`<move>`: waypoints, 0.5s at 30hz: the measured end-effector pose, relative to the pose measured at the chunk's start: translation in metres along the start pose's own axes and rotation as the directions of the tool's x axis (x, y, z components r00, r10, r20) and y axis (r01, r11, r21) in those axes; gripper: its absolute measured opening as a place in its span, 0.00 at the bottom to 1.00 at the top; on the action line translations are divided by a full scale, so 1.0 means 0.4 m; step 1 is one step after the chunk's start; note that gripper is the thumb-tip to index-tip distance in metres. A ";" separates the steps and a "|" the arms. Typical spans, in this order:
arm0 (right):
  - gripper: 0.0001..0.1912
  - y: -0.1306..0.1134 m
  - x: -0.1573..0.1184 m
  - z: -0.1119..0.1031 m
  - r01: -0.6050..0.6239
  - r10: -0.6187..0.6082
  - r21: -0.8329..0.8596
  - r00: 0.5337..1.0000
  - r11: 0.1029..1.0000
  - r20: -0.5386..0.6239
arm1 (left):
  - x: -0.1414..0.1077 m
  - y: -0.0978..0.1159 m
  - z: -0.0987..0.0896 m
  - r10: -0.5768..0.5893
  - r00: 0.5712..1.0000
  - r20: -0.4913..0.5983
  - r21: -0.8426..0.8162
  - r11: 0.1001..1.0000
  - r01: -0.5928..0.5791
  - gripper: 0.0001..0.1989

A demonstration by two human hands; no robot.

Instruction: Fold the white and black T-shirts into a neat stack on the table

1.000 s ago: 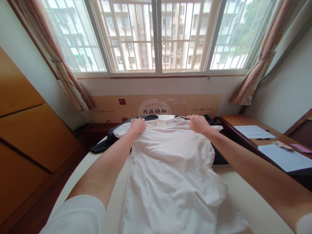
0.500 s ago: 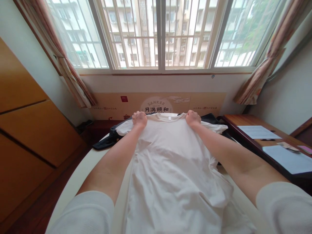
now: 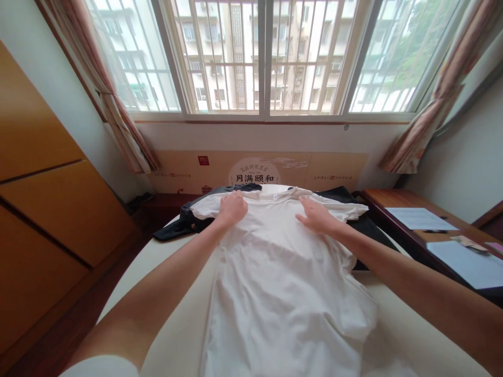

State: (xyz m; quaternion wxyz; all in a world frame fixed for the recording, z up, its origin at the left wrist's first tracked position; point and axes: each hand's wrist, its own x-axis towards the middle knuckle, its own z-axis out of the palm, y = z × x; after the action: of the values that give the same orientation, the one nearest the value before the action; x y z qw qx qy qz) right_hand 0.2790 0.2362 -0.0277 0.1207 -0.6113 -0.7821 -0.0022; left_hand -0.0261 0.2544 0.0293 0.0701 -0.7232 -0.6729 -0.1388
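Note:
A white T-shirt (image 3: 283, 272) lies spread on a white round table (image 3: 173, 319), its neckline at the far side and its body wrinkled towards me. My left hand (image 3: 233, 208) is closed on the cloth by the left shoulder, with its fingertips hidden from this side. Over the right shoulder, my right hand (image 3: 315, 214) rests on or just above the fabric, thumb and fingers apart, gripping nothing. Dark clothing (image 3: 173, 230) sticks out from under the left sleeve, and more black cloth (image 3: 369, 235) shows beyond the right sleeve.
To the right stands a wooden desk (image 3: 396, 199) with papers (image 3: 420, 218) on it. Orange-brown cabinets (image 3: 43, 220) line the left side. Behind the table are a printed cardboard panel (image 3: 212, 173) and a barred window (image 3: 265, 63) with tied curtains (image 3: 126, 125).
Both hands have come back slightly from the neckline towards me. My right hand has let go of the shirt and its fingers have opened. The collar has sunk flatter.

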 end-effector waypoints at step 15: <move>0.39 0.052 -0.280 -0.023 -0.020 0.013 0.056 0.993 0.998 0.114 | -0.714 0.407 0.033 0.937 0.344 -0.067 -0.157 0.330 -0.931 0.07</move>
State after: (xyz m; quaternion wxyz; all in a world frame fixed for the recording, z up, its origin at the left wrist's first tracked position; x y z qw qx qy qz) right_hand 0.3254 0.1332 -0.0432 0.0936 -0.6132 -0.7824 0.0560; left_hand 0.1210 -0.0282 -0.0535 0.0640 -0.9833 -0.1241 -0.1164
